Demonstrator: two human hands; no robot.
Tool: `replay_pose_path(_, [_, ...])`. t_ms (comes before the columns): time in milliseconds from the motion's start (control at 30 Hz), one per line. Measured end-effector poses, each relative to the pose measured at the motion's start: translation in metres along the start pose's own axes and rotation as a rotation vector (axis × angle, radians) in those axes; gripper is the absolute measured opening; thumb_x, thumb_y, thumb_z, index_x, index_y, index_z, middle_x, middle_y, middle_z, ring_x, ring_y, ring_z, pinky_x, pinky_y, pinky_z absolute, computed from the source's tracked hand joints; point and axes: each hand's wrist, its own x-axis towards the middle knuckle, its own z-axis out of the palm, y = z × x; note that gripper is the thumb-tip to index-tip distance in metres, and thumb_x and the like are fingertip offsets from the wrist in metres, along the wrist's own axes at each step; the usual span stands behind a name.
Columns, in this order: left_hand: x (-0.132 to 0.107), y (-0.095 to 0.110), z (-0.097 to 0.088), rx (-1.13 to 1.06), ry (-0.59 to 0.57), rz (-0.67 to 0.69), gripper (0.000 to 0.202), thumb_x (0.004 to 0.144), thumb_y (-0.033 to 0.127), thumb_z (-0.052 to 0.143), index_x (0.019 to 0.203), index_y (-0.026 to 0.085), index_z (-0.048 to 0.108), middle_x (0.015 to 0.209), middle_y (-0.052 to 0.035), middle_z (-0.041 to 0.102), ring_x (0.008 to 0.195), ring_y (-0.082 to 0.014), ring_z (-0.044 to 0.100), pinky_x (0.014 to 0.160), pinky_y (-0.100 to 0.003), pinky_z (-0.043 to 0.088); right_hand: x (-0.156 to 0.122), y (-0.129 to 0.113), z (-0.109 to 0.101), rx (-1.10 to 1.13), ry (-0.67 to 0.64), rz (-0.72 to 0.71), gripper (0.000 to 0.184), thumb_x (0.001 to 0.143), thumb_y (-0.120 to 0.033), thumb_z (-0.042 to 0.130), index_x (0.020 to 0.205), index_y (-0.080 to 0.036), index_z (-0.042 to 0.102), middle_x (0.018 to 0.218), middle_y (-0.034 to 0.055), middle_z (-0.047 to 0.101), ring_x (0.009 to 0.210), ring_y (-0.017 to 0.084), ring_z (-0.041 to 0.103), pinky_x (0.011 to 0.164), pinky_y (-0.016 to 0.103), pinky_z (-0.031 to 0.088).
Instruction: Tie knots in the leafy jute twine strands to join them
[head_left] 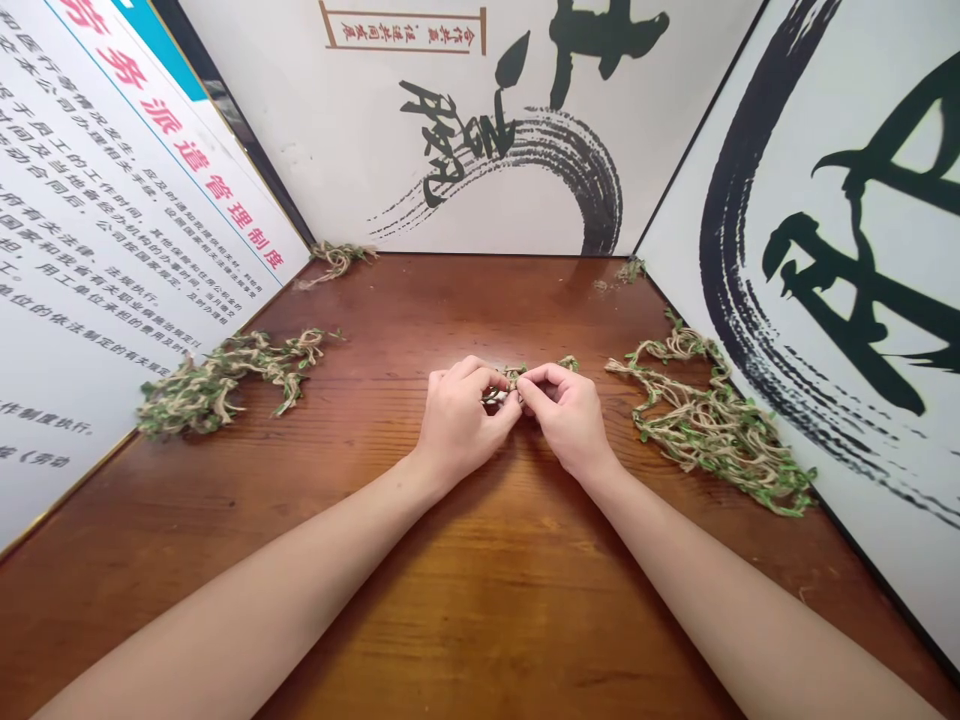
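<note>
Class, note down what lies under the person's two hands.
The left hand and right hand cover part of the wooden table and a leafy twine strand. Bits of the strand show beyond the fingers; the covered part cannot be seen.

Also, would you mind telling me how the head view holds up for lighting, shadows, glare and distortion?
In the head view, the wide lens bows the wall panels and stretches the forearms toward the bottom corners; soft light leaves faint shadows beneath the left hand and right hand; mild glare sheens the far table; the strand looks fairly sharp.
</note>
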Motion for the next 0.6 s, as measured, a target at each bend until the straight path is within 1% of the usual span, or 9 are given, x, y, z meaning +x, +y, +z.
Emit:
replay_pose_path(133, [-0.0003, -0.0004, -0.001, -0.019, -0.009, 0.04, 0.009, 0.084, 0.016, 0.069, 0.076, 0.02, 0.066, 0.082, 0.0002, 0.069, 0.081, -0.0174, 0.065, 0.085, -0.038, 0.042, -0.0006, -0.001, 0.0005, -0.003, 0.003, 0.009, 0.021, 0.08, -0.04, 0.066, 0.074, -0.02, 0.066, 0.071, 0.0045, 0.067, 0.065, 0.019, 0.059, 0.06, 0.032, 0.049])
replay_pose_path(233, [-0.0009, -0.0002, -0.0019, -0.023, 0.013, 0.058, 0.01, 0.087, 0.017, 0.067, 0.077, 0.02, 0.066, 0.081, 0.0007, 0.067, 0.078, -0.016, 0.063, 0.084, -0.038, 0.042, -0.0012, -0.0026, 0.0014, -0.025, 0.012, 0.011, 0.022, 0.081, -0.041, 0.065, 0.077, -0.02, 0.066, 0.076, 0.0058, 0.069, 0.069, 0.02, 0.061, 0.064, 0.033, 0.051])
replay_pose_path(333, [-0.0007, -0.0003, -0.0028, -0.074, 0.053, 0.113, 0.008, 0.087, 0.017, 0.066, 0.08, 0.02, 0.067, 0.082, 0.001, 0.063, 0.076, -0.0143, 0.061, 0.083, -0.036, 0.042, -0.0018, -0.0037, 0.0018, -0.034, 0.016, 0.021, 0.023, 0.083, -0.042, 0.063, 0.079, -0.02, 0.065, 0.079, 0.0065, 0.07, 0.073, 0.021, 0.063, 0.068, 0.034, 0.053])
replay_pose_path(400, [0.0002, -0.0006, -0.0034, -0.134, 0.039, 0.136, 0.006, 0.087, 0.016, 0.066, 0.082, 0.02, 0.067, 0.084, 0.0006, 0.061, 0.076, -0.0137, 0.059, 0.079, -0.034, 0.043, -0.0018, -0.0035, 0.0016, -0.031, 0.015, 0.021, 0.023, 0.084, -0.042, 0.062, 0.08, -0.02, 0.065, 0.079, 0.0065, 0.069, 0.074, 0.021, 0.064, 0.07, 0.035, 0.053])
replay_pose_path(467, [0.0013, -0.0009, -0.0036, -0.193, -0.008, 0.11, 0.006, 0.087, 0.015, 0.065, 0.084, 0.02, 0.066, 0.087, -0.0005, 0.061, 0.076, -0.0136, 0.058, 0.073, -0.032, 0.043, -0.0016, -0.0026, 0.0014, -0.023, 0.019, 0.016, 0.022, 0.084, -0.042, 0.062, 0.081, -0.02, 0.065, 0.079, 0.0064, 0.069, 0.075, 0.021, 0.063, 0.07, 0.035, 0.053])
replay_pose_path(533, [0.0026, -0.0009, -0.0032, -0.229, -0.054, 0.053, 0.006, 0.087, 0.015, 0.064, 0.084, 0.02, 0.065, 0.089, -0.0016, 0.061, 0.077, -0.0138, 0.058, 0.069, -0.03, 0.043, -0.0014, -0.0015, 0.0013, -0.018, 0.029, 0.01, 0.022, 0.083, -0.042, 0.062, 0.081, -0.02, 0.065, 0.079, 0.0062, 0.069, 0.074, 0.021, 0.063, 0.07, 0.035, 0.053])
replay_pose_path(600, [0.0035, -0.0007, -0.0025, -0.227, -0.087, -0.004, 0.005, 0.087, 0.016, 0.064, 0.084, 0.019, 0.064, 0.091, -0.0023, 0.062, 0.078, -0.0143, 0.058, 0.068, -0.029, 0.043, -0.0015, -0.0007, 0.0015, -0.015, 0.042, 0.001, 0.022, 0.084, -0.042, 0.063, 0.081, -0.02, 0.064, 0.079, 0.0063, 0.069, 0.075, 0.021, 0.063, 0.07, 0.035, 0.053])
